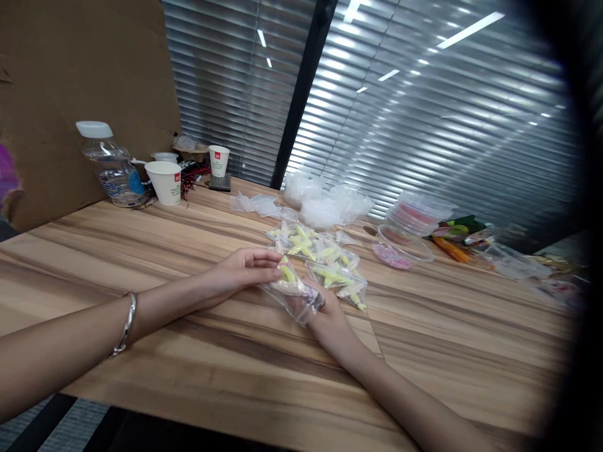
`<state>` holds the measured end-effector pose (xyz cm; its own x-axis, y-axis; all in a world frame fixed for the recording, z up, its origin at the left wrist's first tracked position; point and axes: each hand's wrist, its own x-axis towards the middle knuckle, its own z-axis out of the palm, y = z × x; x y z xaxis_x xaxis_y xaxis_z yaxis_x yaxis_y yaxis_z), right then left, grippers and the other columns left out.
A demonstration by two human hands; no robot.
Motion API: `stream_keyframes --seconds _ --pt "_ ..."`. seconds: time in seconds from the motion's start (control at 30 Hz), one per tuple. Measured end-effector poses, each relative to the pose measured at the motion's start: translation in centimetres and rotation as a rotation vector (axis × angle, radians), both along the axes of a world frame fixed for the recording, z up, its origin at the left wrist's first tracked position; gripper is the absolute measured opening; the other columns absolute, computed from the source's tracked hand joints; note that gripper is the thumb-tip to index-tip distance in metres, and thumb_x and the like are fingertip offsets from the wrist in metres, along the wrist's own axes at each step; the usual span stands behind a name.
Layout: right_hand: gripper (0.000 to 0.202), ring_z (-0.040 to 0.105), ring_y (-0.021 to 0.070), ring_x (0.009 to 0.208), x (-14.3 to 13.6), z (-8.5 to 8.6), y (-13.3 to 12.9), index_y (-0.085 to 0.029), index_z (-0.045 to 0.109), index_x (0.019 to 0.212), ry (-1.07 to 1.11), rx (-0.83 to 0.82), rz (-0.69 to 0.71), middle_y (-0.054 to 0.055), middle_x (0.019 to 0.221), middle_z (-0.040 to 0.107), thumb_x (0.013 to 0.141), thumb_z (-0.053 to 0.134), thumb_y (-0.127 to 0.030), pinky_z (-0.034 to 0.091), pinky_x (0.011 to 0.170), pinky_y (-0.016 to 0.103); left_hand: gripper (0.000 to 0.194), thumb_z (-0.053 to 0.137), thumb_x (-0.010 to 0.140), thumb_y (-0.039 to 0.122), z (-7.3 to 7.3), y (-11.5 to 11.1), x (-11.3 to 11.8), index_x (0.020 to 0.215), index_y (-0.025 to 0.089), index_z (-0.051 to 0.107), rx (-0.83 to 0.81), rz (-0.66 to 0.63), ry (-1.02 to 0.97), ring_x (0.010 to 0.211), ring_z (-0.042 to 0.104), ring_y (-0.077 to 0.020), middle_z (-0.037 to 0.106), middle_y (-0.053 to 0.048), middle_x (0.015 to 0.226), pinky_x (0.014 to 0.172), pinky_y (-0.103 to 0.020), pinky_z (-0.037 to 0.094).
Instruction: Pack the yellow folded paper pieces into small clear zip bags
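Note:
A small clear plastic bag (292, 290) with yellow and whitish pieces in it is held between both hands, just above the wooden table. My left hand (249, 267), with a silver bangle on its wrist, pinches the bag's upper left side. On the other side, my right hand (325, 307) is closed around the bag's right part; some of its fingers are hidden behind the plastic. Just beyond the hands lie several filled clear bags (332, 260) with similar yellow pieces. What the pieces are, I cannot make out.
Crumpled clear plastic bags (325, 201) lie toward the blinds. Right of them stand clear round tubs (405, 242), one holding pink bits. At left are a water bottle (115, 169), a paper cup (164, 182) and another cup (218, 161) on a small dark scale (220, 182).

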<state>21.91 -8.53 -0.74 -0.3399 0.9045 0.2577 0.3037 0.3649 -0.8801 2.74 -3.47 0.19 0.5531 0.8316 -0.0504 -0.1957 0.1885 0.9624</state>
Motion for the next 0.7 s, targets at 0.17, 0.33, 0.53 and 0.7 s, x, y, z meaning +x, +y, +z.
stream_keyframes --seconds 0.17,0.33,0.53,0.7 --pt "0.021 0.058 0.0179 0.085 -0.01 0.04 0.12 -0.019 0.063 0.097 0.022 -0.031 -0.009 0.002 0.093 0.066 0.082 0.056 -0.033 0.045 0.079 0.029 0.035 0.075 0.067 0.022 -0.02 -0.13 0.05 0.101 0.017 0.065 -0.043 -0.01 -0.02 0.088 0.06 -0.0132 0.067 -0.005 0.098 0.083 -0.025 0.043" --pt "0.021 0.057 0.0173 0.082 0.08 -0.14 0.31 -0.019 0.063 0.097 0.008 -0.032 0.039 0.003 0.091 0.064 0.083 0.056 -0.032 0.045 0.074 0.028 0.022 0.07 0.073 0.025 0.31 -0.15 -0.07 0.091 0.014 0.067 -0.032 -0.127 0.003 0.082 0.061 -0.0136 0.068 -0.006 0.091 0.08 -0.025 0.044" --pt "0.016 0.053 0.015 0.072 -0.05 -0.36 0.19 -0.018 0.062 0.091 -0.001 -0.035 0.09 0.001 0.081 0.06 0.083 0.054 -0.03 0.042 0.065 0.025 0.019 0.075 0.067 0.024 0.51 -0.34 -0.05 0.081 0.013 0.068 0.031 -0.027 0.044 0.072 0.061 -0.0115 0.069 -0.004 0.079 0.073 -0.022 0.043" --pt "0.012 0.051 0.0143 0.073 -0.21 0.3 -0.34 -0.017 0.059 0.085 -0.053 -0.053 0.084 0.001 0.079 0.058 0.084 0.053 -0.028 0.04 0.067 0.025 0.019 0.077 0.063 0.024 0.54 -0.41 0.04 0.072 0.012 0.065 0.065 0.023 0.07 0.067 0.059 -0.01 0.068 -0.002 0.074 0.068 -0.021 0.043"
